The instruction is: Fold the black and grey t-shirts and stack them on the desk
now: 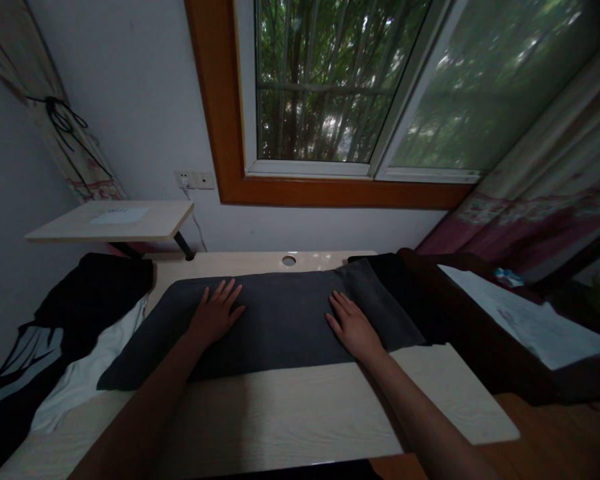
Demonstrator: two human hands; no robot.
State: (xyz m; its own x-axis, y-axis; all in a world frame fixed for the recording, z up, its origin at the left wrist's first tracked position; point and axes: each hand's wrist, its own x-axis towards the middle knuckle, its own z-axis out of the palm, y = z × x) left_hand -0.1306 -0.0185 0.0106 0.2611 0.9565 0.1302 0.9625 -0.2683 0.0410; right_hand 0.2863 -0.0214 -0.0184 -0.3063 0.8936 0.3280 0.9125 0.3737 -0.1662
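A dark grey folded garment [285, 320], perhaps trousers, lies flat and lengthwise across the pale wooden desk [290, 413]. My left hand [216, 311] rests palm down on its left part, with the fingers spread. Toward the other end, my right hand [353, 325] also presses flat on the cloth, fingers stretched out and nothing held. The cloth under both palms is hidden. At its right end the garment overlaps a black cloth [410, 293].
Black clothing with a white print [95, 287] and a white cloth [105, 353] lie at the left. Behind them stands a raised shelf [80, 223]. A dark sofa-like piece [480, 347] with a white sheet [525, 317] is at right. The window [340, 87] is behind.
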